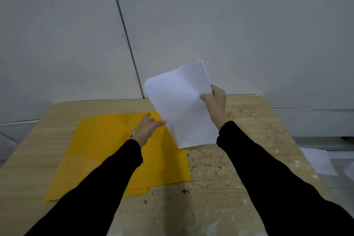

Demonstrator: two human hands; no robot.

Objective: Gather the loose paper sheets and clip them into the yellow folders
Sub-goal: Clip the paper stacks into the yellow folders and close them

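A yellow folder [99, 151] lies open and flat on the left half of the wooden table [220, 178]. A small metal clip [132, 132] shows at its middle fold. My left hand [147, 128] hovers over the folder beside the clip, fingers spread, holding nothing; its fingertips reach toward the lower left edge of the paper. My right hand [215, 102] grips a stack of white paper sheets [180, 103] by its right edge and holds it tilted in the air above the folder's right side.
A grey panelled wall [210, 25] stands right behind the table. More loose white sheets [321, 161] lie on the floor past the table's right edge. The table's right half is stained and speckled.
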